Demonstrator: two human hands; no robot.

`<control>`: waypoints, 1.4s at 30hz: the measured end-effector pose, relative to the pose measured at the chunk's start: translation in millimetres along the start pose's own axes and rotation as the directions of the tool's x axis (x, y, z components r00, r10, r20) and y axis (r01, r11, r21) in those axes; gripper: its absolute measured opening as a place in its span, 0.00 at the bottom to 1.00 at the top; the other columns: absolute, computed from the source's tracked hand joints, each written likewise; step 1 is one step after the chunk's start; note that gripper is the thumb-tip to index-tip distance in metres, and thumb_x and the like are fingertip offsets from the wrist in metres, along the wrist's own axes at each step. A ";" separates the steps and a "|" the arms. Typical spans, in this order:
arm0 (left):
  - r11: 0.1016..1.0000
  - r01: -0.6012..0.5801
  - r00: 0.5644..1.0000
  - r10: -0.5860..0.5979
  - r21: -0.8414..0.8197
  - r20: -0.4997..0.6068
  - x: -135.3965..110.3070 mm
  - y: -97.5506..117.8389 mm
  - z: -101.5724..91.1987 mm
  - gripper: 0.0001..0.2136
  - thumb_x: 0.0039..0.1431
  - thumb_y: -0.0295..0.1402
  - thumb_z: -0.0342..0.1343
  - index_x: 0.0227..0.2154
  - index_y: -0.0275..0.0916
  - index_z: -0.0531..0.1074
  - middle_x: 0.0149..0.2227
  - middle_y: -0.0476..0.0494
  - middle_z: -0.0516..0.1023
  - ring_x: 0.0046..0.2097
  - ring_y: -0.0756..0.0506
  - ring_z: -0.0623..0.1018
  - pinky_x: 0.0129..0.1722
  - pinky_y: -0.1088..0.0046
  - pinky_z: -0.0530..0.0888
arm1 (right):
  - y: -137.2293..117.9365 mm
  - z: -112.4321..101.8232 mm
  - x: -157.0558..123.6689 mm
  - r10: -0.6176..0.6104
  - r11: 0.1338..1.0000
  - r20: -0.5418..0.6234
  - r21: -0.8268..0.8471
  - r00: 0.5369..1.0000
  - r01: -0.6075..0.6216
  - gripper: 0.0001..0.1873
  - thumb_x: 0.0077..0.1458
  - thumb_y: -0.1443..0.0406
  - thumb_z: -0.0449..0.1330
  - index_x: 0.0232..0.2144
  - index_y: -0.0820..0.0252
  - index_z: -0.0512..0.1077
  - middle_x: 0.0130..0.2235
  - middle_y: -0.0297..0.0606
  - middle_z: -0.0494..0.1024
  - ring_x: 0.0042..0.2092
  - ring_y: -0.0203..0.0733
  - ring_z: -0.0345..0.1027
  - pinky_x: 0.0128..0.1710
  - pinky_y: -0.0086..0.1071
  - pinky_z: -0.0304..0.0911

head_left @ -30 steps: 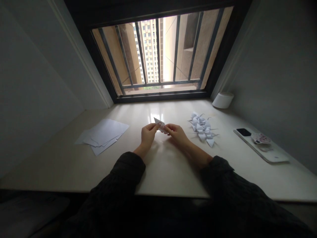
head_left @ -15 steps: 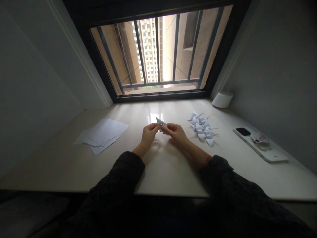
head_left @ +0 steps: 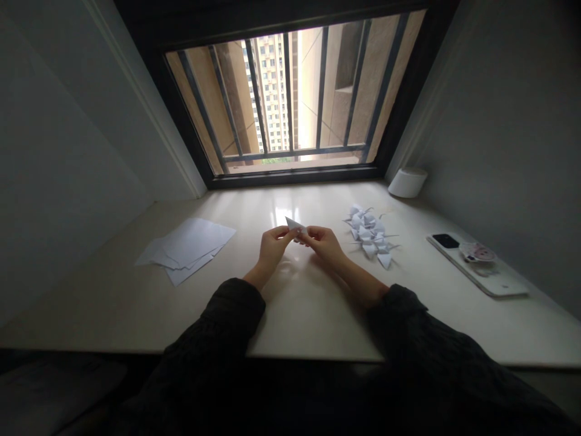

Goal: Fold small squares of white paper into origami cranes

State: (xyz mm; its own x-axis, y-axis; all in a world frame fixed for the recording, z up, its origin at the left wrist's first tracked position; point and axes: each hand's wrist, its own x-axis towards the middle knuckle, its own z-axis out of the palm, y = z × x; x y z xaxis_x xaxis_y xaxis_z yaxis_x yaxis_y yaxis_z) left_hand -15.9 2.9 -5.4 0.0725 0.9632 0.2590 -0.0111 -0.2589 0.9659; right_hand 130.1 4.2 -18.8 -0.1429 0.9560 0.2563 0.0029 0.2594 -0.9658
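A small folded piece of white paper is held just above the pale desk near its middle. My left hand pinches its left side, fingers closed on it. My right hand pinches its right side, fingers closed too. Both hands meet at the paper, and the paper's pointed tip sticks up toward the window. Dark sleeves cover both forearms.
A loose stack of white sheets lies to the left. A pile of several folded paper cranes sits to the right. Farther right lie a white phone and a round white container. A barred window backs the desk.
The hands have barely shifted; the folded paper sits slightly higher and its tip has turned a little between my fingers.
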 end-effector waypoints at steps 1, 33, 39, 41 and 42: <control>1.000 0.005 1.000 -0.005 -0.005 -0.003 -0.3 1.2 0.2 0.12 0.48 0.42 0.62 0.26 0.37 0.79 0.26 0.46 0.78 0.31 0.47 0.74 0.35 0.69 0.69 | -0.1 0.2 -0.4 -0.005 1.000 -0.004 -0.010 1.000 0.005 0.20 0.45 0.49 0.64 0.25 0.60 0.76 0.27 0.40 0.79 0.30 0.40 0.70 0.31 0.32 0.62; 0.991 0.077 0.906 -0.117 -0.114 -0.407 -2.5 6.1 7.5 0.15 0.49 0.45 0.60 0.32 0.39 0.80 0.35 0.42 0.81 0.35 0.47 0.74 0.35 0.70 0.66 | -5.1 6.9 -4.4 0.068 0.995 0.056 0.075 0.996 -0.073 0.18 0.42 0.52 0.67 0.23 0.63 0.78 0.24 0.38 0.78 0.29 0.40 0.70 0.32 0.32 0.60; 0.996 0.019 0.921 -0.049 -0.081 -0.387 -2.8 5.0 7.7 0.14 0.48 0.44 0.61 0.33 0.39 0.80 0.36 0.42 0.81 0.36 0.46 0.75 0.35 0.69 0.68 | -5.1 5.2 -4.7 0.102 0.993 0.055 0.050 0.993 -0.104 0.20 0.41 0.50 0.66 0.23 0.63 0.78 0.23 0.38 0.77 0.28 0.40 0.68 0.30 0.32 0.60; 0.996 0.018 0.923 -0.048 -0.082 -0.382 -3.0 4.4 7.9 0.15 0.49 0.45 0.61 0.33 0.39 0.80 0.35 0.43 0.81 0.35 0.46 0.74 0.36 0.69 0.68 | -5.2 4.9 -4.4 0.099 0.993 0.063 0.052 0.993 -0.102 0.20 0.41 0.50 0.66 0.23 0.62 0.78 0.24 0.38 0.77 0.28 0.40 0.68 0.30 0.32 0.60; 0.996 0.024 0.923 -0.056 -0.086 -0.381 -3.1 4.1 8.1 0.15 0.49 0.45 0.61 0.33 0.39 0.80 0.35 0.43 0.81 0.35 0.47 0.74 0.36 0.69 0.68 | -5.3 4.9 -4.3 0.097 0.993 0.066 0.055 0.993 -0.101 0.19 0.41 0.50 0.66 0.23 0.62 0.78 0.24 0.38 0.77 0.28 0.40 0.68 0.30 0.32 0.60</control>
State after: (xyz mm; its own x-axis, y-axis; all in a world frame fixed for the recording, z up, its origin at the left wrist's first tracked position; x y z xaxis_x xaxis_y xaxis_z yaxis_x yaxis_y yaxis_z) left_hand -8.1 -1.8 -2.3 -0.3126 0.9310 0.1885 -0.0953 -0.2281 0.9690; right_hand 125.9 -1.9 -15.0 -0.2066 0.9655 0.1584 -0.0375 0.1539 -0.9874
